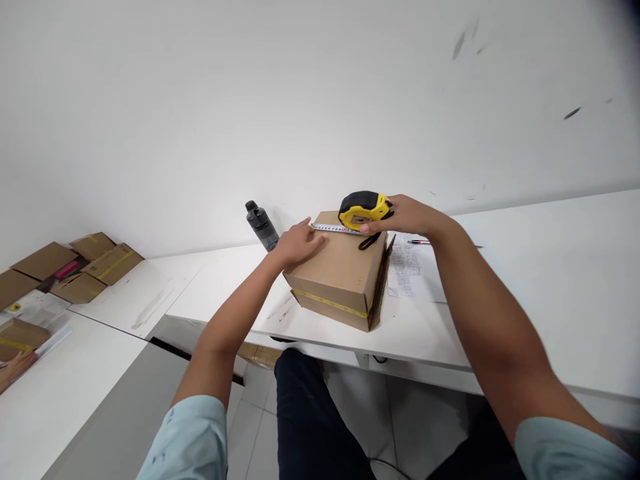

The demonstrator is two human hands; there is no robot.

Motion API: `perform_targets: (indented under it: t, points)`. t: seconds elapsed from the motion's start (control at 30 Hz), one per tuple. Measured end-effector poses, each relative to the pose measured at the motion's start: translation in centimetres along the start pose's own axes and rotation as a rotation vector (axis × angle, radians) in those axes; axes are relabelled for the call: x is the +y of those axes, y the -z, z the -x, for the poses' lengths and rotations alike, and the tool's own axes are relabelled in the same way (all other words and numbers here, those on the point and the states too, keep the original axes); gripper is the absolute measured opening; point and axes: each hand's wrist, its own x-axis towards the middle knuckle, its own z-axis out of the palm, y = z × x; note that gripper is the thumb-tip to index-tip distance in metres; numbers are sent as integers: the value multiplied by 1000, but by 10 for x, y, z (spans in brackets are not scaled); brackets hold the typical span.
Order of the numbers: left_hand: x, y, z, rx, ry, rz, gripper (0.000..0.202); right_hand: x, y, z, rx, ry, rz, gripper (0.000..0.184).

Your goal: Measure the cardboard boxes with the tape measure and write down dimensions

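A closed cardboard box with a yellow strip around its side sits on the white table. Across its top, toward the far edge, lies a pulled-out metal tape blade with printed numbers. My right hand grips the yellow and black tape measure above the box's far right corner; a black wrist strap dangles from it. At the blade's left end, my left hand rests on the box top, thumb and fingers apart. Its fingertips touch or nearly touch the blade's end.
A dark bottle stands behind my left hand. Right of the box lie a handwritten sheet and a pen. Several cardboard boxes are at far left, where another person's hand touches a small box.
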Motion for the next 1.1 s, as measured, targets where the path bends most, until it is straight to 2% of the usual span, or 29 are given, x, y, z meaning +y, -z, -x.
perform_targets:
  t: [0.07,0.13,0.3,0.57,0.7,0.83,0.93,1.03,1.1]
  points:
    - [10,-7,-5,83,-4,-68,56,-3,1,2,18,-16,-11,64]
    - [15,-13,-6,112,-6,-87,61,-4,3,3,15,-35,-19,62]
    - [14,-14,-8,61,-46,-178,59,5,9,2,3,-44,-68,59]
    - [16,-12,-10,63,-41,-203,60,39,25,-4,-34,14,-317,65]
    - [17,-13,-10,64,-41,-217,60,47,21,2,14,-1,-355,69]
    - [17,-15,-11,59,-48,-230,61,57,11,20,53,10,-358,69]
    - [19,-14,-11,58,-58,-225,62,70,6,35,154,43,-400,62]
    - [21,-12,-11,44,-71,-221,62,82,4,43,256,-16,-473,60]
    - [23,-11,-10,38,-76,-220,61,88,2,44,276,-75,-517,63]
